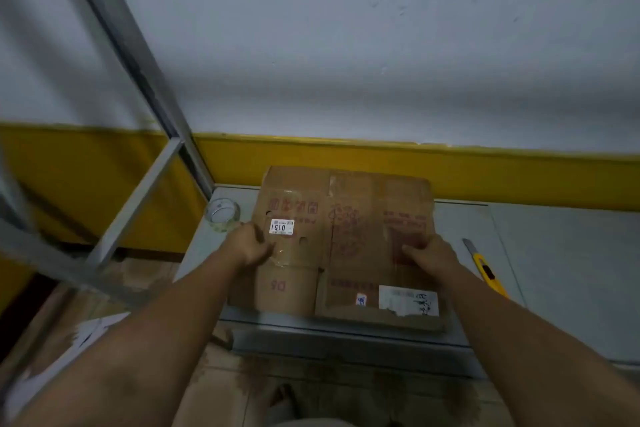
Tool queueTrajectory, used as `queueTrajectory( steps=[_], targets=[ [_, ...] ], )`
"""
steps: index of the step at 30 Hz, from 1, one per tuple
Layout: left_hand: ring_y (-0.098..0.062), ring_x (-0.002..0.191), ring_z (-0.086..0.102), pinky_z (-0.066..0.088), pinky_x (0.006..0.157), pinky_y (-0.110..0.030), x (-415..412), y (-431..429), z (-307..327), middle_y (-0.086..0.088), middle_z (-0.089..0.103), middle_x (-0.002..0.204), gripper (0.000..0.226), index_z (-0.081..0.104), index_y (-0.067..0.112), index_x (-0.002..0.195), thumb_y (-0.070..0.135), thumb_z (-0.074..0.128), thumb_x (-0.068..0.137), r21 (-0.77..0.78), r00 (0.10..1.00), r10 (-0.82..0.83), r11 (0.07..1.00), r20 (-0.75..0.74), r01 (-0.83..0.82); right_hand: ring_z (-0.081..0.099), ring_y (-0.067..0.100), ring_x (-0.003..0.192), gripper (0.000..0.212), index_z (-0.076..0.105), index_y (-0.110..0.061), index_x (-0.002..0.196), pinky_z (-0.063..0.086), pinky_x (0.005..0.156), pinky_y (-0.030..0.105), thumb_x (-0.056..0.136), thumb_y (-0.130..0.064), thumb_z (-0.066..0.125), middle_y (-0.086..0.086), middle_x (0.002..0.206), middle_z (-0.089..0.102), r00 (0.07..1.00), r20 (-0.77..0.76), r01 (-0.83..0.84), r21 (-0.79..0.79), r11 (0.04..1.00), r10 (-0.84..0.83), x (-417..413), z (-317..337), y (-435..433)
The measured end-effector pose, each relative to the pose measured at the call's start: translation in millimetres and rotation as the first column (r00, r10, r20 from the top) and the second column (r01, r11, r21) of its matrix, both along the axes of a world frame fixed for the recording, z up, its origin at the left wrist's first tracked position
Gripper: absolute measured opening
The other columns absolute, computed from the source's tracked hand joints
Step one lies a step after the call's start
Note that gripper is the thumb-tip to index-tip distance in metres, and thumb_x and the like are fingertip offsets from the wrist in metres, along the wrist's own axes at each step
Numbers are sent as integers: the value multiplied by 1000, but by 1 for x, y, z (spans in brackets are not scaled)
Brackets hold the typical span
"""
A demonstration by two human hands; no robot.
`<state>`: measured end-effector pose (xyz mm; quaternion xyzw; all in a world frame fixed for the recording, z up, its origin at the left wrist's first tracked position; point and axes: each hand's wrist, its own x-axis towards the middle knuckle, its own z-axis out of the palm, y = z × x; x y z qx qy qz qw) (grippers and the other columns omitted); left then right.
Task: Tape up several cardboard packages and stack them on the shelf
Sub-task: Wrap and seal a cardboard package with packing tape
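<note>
A flattened brown cardboard box (346, 218) with red print and white labels lies on the grey table (554, 270). My left hand (251, 246) grips its left part near the "0151" label, fingers curled on the cardboard. On the box's right part, my right hand (429, 251) holds the cardboard with curled fingers. A roll of clear tape (222, 213) stands on the table's far left corner, just left of the box. A yellow utility knife (485, 269) lies on the table to the right of my right hand.
A grey metal shelf frame (138, 184) stands at the left, close to the table's corner. A white wall with a yellow band (519, 177) runs behind the table. White papers (86, 333) lie on the floor at the lower left.
</note>
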<state>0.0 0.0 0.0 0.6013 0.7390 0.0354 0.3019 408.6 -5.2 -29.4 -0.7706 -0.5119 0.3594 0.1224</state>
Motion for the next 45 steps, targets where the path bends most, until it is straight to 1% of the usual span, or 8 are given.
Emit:
queueTrajectory(
  steps=[10, 14, 19, 24, 32, 36, 39, 45],
  targets=[
    [-38, 127, 58, 49, 110, -51, -4, -7, -20, -18, 58, 140, 71, 53, 13, 144, 41, 83, 86, 90, 977, 177, 978, 115, -188, 53, 40, 128, 75, 53, -10, 139, 44, 108, 55, 82, -47, 84, 19, 136, 58, 955, -121, 288, 142, 947, -272, 2, -11, -20],
    [-38, 148, 36, 36, 121, -51, -17, -23, -30, -16, 37, 160, 113, 31, 34, 163, 50, 95, 71, 145, 971, -50, 989, 233, 16, 42, 35, 140, 88, 49, -26, 146, 35, 117, 57, 72, -53, 90, 9, 148, 49, 996, -83, 45, 252, 967, -25, 10, -20, -42],
    [-34, 159, -25, 12, 127, -59, -31, -53, -52, 3, -37, 169, 150, -2, 54, 163, 74, 94, 50, 54, 930, -360, 933, 72, 357, -6, 28, 158, 135, 15, -38, 162, 22, 121, 67, 54, -81, 83, -6, 172, -13, 923, 142, -366, 44, 930, 356, 10, -35, -63],
    [-21, 158, -29, 14, 127, -67, -30, -73, -65, 10, -28, 172, 140, 1, 50, 165, 79, 85, 57, 117, 873, -471, 867, -124, 484, -27, 28, 155, 155, -14, -35, 163, 4, 122, 69, 46, -100, 64, -1, 167, -32, 723, 370, -596, -96, 798, 584, 0, -46, -76],
    [-19, 162, -9, 15, 129, -46, -40, -69, -58, 6, 0, 177, 117, 20, 49, 164, 71, 86, 69, 151, 867, -496, 862, 53, 484, -15, 19, 158, 114, 18, -45, 162, 0, 125, 63, 68, -87, 67, -11, 171, -11, 734, 261, -656, 30, 754, 627, 10, -40, -82],
    [-14, 162, 5, 21, 131, -45, -47, -72, -47, 13, 14, 173, 91, 26, 50, 163, 75, 68, 86, 156, 864, -492, 866, 105, 475, 17, 18, 158, 82, 46, -40, 152, 23, 126, 52, 82, -80, 60, -14, 166, 26, 777, 154, -630, 155, 761, 611, 20, -27, -88],
    [-16, 162, 13, 23, 130, -38, -45, -74, -36, 10, 24, 172, 72, 31, 50, 161, 69, 56, 97, 169, 853, -520, 846, 46, 507, 49, 15, 141, 72, 58, -29, 146, 42, 112, 30, 90, -74, 50, -7, 152, 54, 773, 243, -634, 249, 732, 586, 22, -15, -93],
    [-13, 154, 35, 35, 121, -31, -39, -71, 16, 18, 42, 163, 61, 36, 52, 158, 66, 38, 99, 226, 831, -553, 805, -51, 549, 76, 24, 91, 60, 74, -17, 126, 58, 66, 35, 104, -57, 36, 2, 112, 78, 719, 521, -689, 449, 569, 459, 25, 25, -88]
  ],
)
